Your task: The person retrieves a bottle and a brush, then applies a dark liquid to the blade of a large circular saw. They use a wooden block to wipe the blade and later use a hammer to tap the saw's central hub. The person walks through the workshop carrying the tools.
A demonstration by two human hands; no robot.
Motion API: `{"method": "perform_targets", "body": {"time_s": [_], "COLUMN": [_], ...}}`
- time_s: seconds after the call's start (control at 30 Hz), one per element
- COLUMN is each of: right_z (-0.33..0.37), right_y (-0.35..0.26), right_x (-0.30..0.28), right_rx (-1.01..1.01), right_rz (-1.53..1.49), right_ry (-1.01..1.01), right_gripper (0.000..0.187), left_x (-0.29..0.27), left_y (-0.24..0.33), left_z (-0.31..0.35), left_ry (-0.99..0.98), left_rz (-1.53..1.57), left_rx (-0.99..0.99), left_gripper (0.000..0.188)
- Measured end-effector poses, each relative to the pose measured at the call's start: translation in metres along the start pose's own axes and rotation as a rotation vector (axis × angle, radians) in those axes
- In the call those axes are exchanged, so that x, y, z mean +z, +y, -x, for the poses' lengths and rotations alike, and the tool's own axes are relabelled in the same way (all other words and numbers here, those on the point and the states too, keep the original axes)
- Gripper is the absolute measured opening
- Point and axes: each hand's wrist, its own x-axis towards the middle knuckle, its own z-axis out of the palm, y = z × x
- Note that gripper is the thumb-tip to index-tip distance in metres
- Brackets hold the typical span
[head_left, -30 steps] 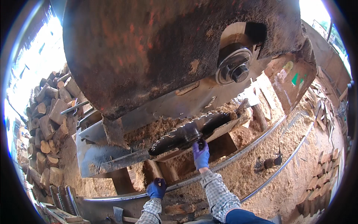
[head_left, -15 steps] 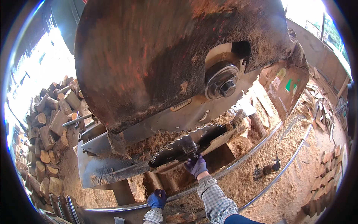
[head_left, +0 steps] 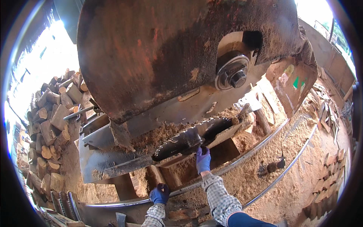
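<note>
My right hand [head_left: 203,162], in a blue-violet work glove, is raised close to the dark hub [head_left: 196,137] of a lower circular saw blade [head_left: 170,146]. Its fingers are bent together around a small dark bit that I cannot make out, just below the hub's end. The toothed blade sits in a slot strewn with sawdust. My left hand [head_left: 160,194], gloved in blue, is curled closed at the curved metal rail [head_left: 185,188]. Something brown shows at its fingertips, too small to name. Above hangs a big rusty blade guard [head_left: 151,56] with a large bolt [head_left: 238,78] on a round flange.
Cut logs [head_left: 49,132] are heaped at the left. Sawdust [head_left: 261,193] covers the ground at the right, where a dark cylindrical part [head_left: 275,165] lies between two rails. Stacked wood pieces [head_left: 329,181] stand at the far right. An axe head [head_left: 120,218] shows at the lower edge.
My right hand has drawn slightly down from the hub's end and turned more upright. My left hand stays closed by the rail, its wrist turned a little. The whole view has shifted slightly.
</note>
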Motion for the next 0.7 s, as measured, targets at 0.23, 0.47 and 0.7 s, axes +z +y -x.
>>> {"method": "perform_targets", "body": {"time_s": [0.23,0.47,0.7], "right_z": [-0.008,-0.013,-0.025], "right_y": [-0.014,-0.011,0.024], "right_x": [-0.009,-0.009,-0.008], "right_rx": [0.451,0.961,0.501], "right_rz": [-0.235,-0.749,-0.326], "right_ry": [0.016,-0.105,-0.042], "right_gripper": [0.038,0.040,0.045], "left_x": [-0.011,-0.002,-0.015], "left_y": [0.006,-0.004,0.013], "left_z": [0.002,0.006,0.000], "left_ry": [0.038,0.043,0.039], "left_rz": [0.051,0.110,0.078], "left_rx": [0.002,0.021,0.005], "left_gripper": [0.026,0.029,0.030]}}
